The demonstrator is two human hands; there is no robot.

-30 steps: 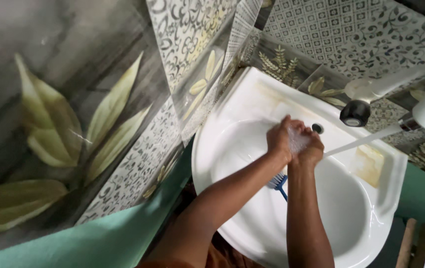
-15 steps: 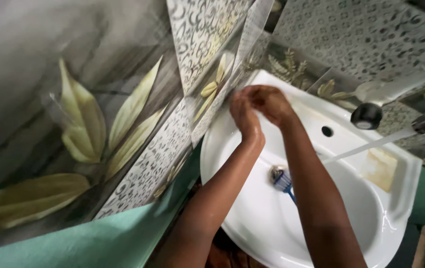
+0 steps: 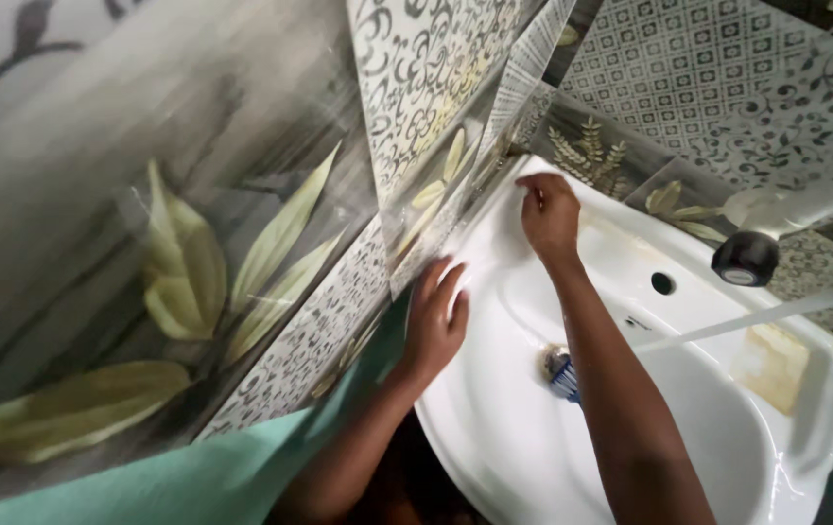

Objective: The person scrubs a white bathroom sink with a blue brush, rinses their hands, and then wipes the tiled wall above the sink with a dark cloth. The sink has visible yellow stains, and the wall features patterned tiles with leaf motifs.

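A white corner basin (image 3: 494,457) is seen set between tiled walls. The left hand (image 3: 436,316) is laid flat on its left rim, fingers spread and holding nothing, and the patterned wall tile (image 3: 310,335) is just beside these fingers. The right hand (image 3: 550,214) is placed on the back rim near the corner, with fingers curled; whether something small is pinched cannot be told. Below the right forearm a blue brush (image 3: 562,374) is lying at the drain. To the right of this hand a stream of water (image 3: 737,321) is poured from a tap with a black knob (image 3: 745,259), and a yellowish stain (image 3: 771,362) is seen on the ledge
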